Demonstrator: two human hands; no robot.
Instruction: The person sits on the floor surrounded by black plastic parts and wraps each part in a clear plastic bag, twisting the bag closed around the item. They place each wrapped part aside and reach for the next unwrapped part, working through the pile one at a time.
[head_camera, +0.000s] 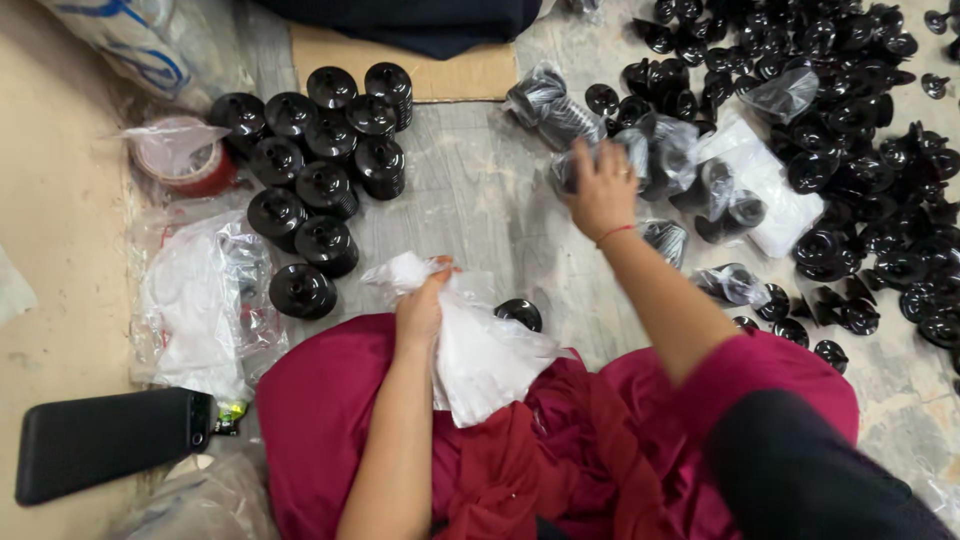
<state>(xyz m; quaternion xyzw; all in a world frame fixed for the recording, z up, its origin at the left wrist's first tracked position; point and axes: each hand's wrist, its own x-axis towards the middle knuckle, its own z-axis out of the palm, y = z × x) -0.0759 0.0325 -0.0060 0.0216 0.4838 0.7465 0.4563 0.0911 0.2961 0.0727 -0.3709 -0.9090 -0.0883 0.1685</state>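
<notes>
My left hand (420, 305) is closed on a bunch of clear plastic bags (480, 350) that rests on my lap, over dark red cloth (540, 450). My right hand (603, 188) reaches forward onto a cluster of bagged black plastic parts (650, 160) on the floor; its fingers curl over one, though the grip is hidden. A thin red thread circles that wrist. One loose black cap (519, 313) lies just right of my left hand.
Several black round parts (320, 150) stand grouped at the left. A large heap of loose black parts (860, 150) fills the right. A tape roll (185, 160), a pile of clear bags (200, 300), a black phone (105, 440) and cardboard (420, 65) lie nearby.
</notes>
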